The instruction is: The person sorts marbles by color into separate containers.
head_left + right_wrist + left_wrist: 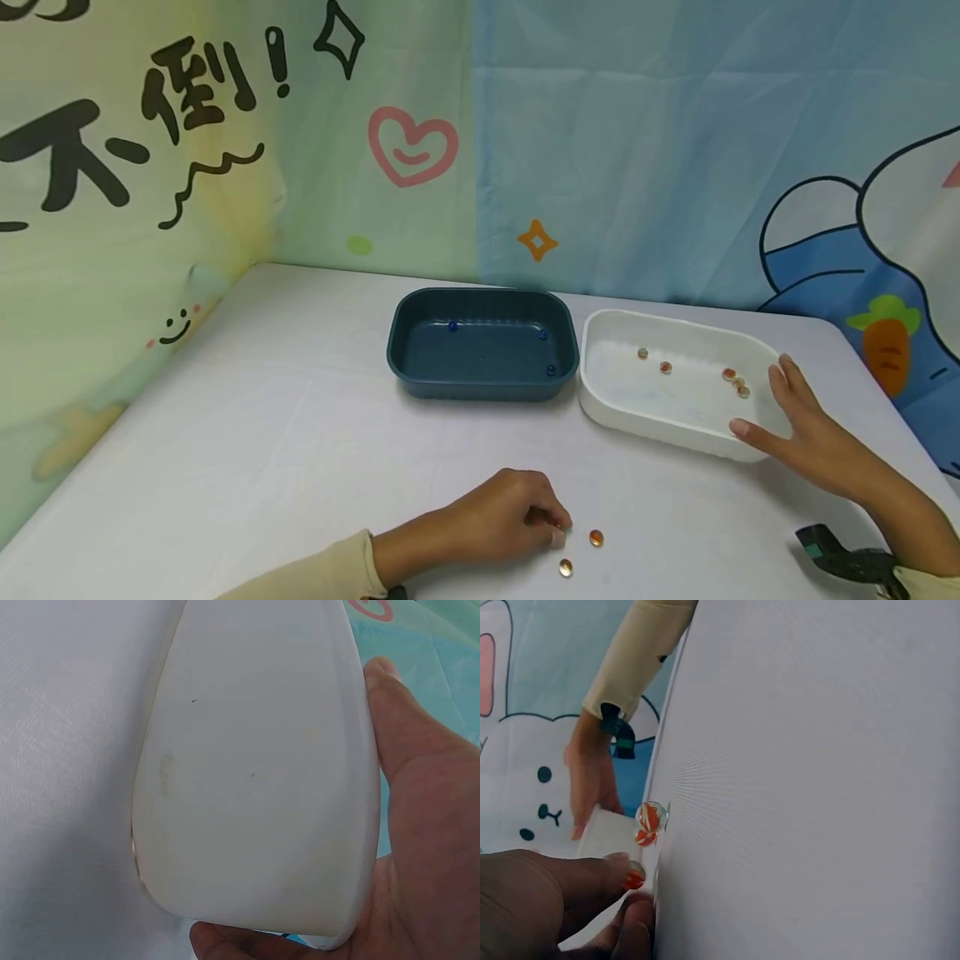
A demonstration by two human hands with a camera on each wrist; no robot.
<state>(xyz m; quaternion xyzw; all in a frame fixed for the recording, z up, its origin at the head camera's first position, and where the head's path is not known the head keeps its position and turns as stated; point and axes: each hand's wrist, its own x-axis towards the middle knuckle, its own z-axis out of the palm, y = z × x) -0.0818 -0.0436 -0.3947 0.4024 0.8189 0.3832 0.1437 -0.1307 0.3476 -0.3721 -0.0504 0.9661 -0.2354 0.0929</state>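
My left hand [513, 517] pinches a clear glass marble [635, 875] with an orange swirl between thumb and fingers, low over the white tabletop. Two more marbles lie on the cloth beside it: one orange [596, 538], one pale gold [566, 567]. At the right, my right hand [817, 442] holds the near right corner of a white plastic tray [255, 787], with the thumb at the front rim and the fingers along the end. Inside that tray are several orange and clear marbles [666, 367], scattered about its floor.
A dark blue tray [480, 389] stands left of the white one, their ends close together. It contains several dark blue marbles [453, 327]. Behind the white tabletop [262, 433] hangs a printed cloth backdrop [637, 167], which continues along the left side.
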